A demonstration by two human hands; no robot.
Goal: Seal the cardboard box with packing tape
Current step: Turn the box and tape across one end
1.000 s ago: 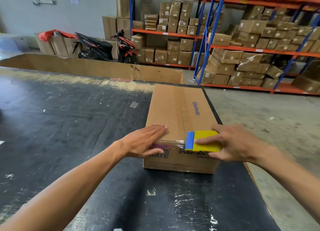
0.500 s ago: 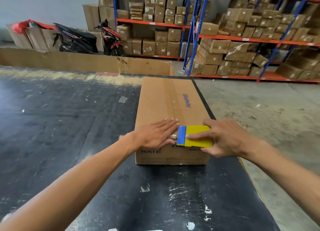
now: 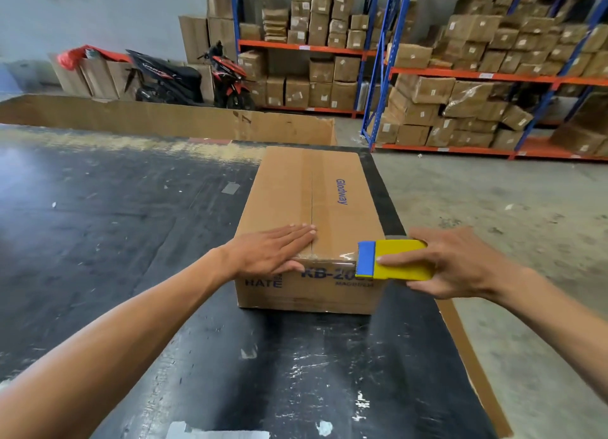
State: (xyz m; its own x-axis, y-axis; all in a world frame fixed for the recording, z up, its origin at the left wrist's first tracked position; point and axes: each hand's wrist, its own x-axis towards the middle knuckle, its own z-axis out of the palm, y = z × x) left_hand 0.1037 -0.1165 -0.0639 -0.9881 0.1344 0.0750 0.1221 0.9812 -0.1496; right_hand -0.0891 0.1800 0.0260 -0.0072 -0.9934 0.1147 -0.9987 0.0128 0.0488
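A long brown cardboard box (image 3: 332, 188) printed "Glodway" lies on the black table (image 3: 131, 241), its top flaps closed along a centre seam. My left hand (image 3: 274, 249) rests flat, palm down, on the near end of the lid, fingertips at the seam. My right hand (image 3: 450, 261) grips a yellow tape dispenser with a blue front (image 3: 393, 260) just off the box's near right corner. A strip of clear tape (image 3: 329, 258) runs along the near top edge from my left hand to the dispenser.
The table's right edge (image 3: 460, 333) drops to a concrete floor. A tall cardboard sheet (image 3: 164, 119) stands along the table's far side. Blue and orange racks (image 3: 378, 76) full of cartons and a parked motorbike (image 3: 184, 80) fill the background.
My right hand has pulled the dispenser to the right, from the middle of the near edge to past the box's right corner, laying tape. The left hand stays flat on the lid.
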